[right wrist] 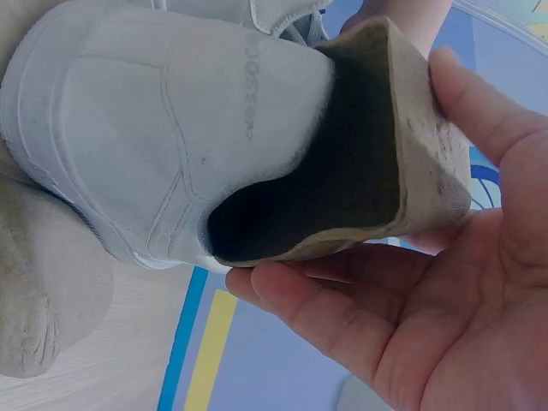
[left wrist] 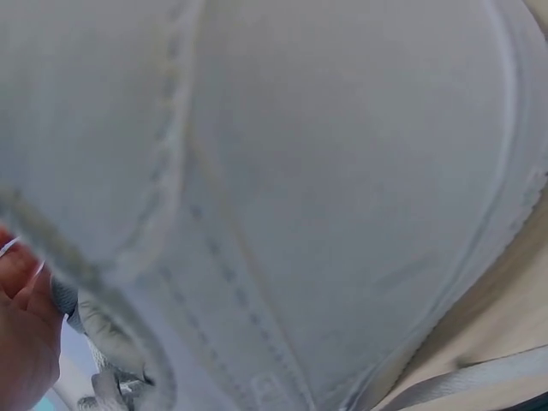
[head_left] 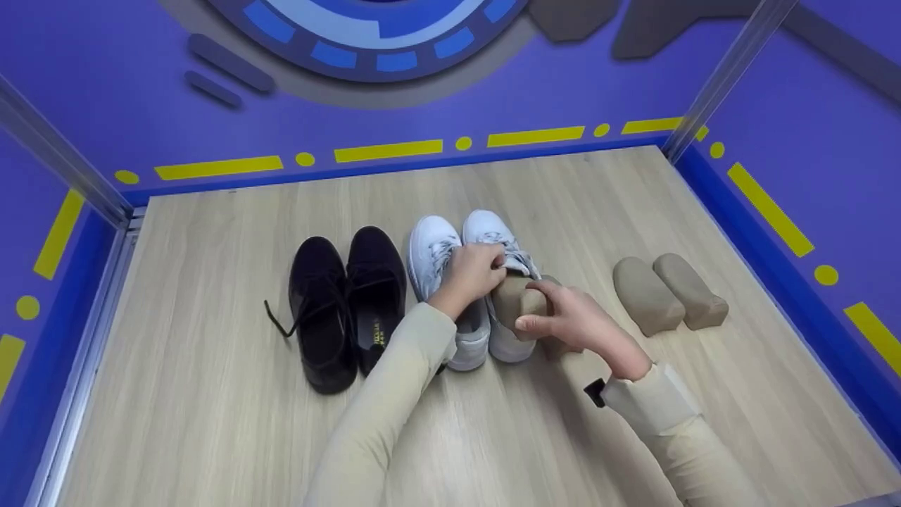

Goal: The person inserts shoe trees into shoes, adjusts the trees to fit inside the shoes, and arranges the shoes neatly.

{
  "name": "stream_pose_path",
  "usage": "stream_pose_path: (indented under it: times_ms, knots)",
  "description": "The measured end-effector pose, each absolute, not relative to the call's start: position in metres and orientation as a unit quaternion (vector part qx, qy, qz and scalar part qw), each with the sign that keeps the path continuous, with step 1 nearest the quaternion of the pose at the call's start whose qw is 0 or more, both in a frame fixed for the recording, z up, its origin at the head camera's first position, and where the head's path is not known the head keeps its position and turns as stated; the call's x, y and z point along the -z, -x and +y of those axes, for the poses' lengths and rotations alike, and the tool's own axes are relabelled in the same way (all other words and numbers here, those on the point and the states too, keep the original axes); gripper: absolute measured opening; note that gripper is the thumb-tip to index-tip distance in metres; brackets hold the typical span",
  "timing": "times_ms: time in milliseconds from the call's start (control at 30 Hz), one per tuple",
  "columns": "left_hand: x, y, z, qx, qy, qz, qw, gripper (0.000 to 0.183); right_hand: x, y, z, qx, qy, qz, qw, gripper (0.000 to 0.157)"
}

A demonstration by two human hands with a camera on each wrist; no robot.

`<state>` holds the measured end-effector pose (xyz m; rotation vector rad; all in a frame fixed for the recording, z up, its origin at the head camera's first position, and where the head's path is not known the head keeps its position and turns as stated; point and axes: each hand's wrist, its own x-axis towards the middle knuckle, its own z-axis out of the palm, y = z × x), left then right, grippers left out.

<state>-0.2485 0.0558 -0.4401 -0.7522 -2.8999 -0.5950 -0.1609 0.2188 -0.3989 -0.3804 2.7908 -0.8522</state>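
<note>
My right hand (head_left: 578, 318) holds a brown moulded shoe insert (right wrist: 432, 145) by its heel end, thumb on one side and fingers on the other. Its front part is inside the right-hand white sneaker (head_left: 486, 224), and its hollow back sticks out of the opening. At the laces and tongue of that sneaker, my left hand (head_left: 470, 271) pinches the tongue with curled fingers. White sneaker leather (left wrist: 342, 163) fills most of the left wrist view. The other white sneaker (head_left: 431, 236) stands alongside, partly behind my left hand. Another brown insert (right wrist: 51, 282) lies beside the sneakers, mostly hidden under my right hand.
Left of the sneakers stand two black lace-up shoes (head_left: 317, 257), one lace trailing outward. Two more brown inserts (head_left: 644, 292) lie to the right. Blue panels (head_left: 450, 113) with yellow marks enclose the wooden board (head_left: 211, 317) at the back and sides.
</note>
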Motion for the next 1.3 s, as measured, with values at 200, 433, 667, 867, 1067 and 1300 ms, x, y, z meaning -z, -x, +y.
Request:
stream_pose_path:
  times_ms: [200, 433, 667, 867, 1067, 1300]
  knots:
    - [0.441, 0.248, 0.055, 0.202, 0.252, -0.945, 0.059, 0.008, 0.399, 0.166, 0.219, 0.303, 0.139, 0.937, 0.102, 0.058]
    - [0.445, 0.247, 0.054, 0.227, 0.247, -0.939, 0.07, 0.01, 0.403, 0.167, 0.218, 0.312, 0.132, 0.937, 0.086, 0.06]
    - [0.449, 0.247, 0.053, 0.245, 0.25, -0.934, 0.071, 0.011, 0.41, 0.162, 0.219, 0.32, 0.114, 0.939, 0.055, 0.063]
    - [0.45, 0.246, 0.052, 0.244, 0.26, -0.931, 0.077, 0.017, 0.413, 0.16, 0.218, 0.328, 0.106, 0.938, 0.035, 0.062]
    - [0.451, 0.246, 0.052, 0.251, 0.259, -0.93, 0.073, 0.018, 0.413, 0.161, 0.218, 0.335, 0.101, 0.936, 0.036, 0.061]
    - [0.451, 0.245, 0.052, 0.266, 0.258, -0.926, 0.071, 0.018, 0.412, 0.162, 0.217, 0.339, 0.103, 0.935, 0.034, 0.06]
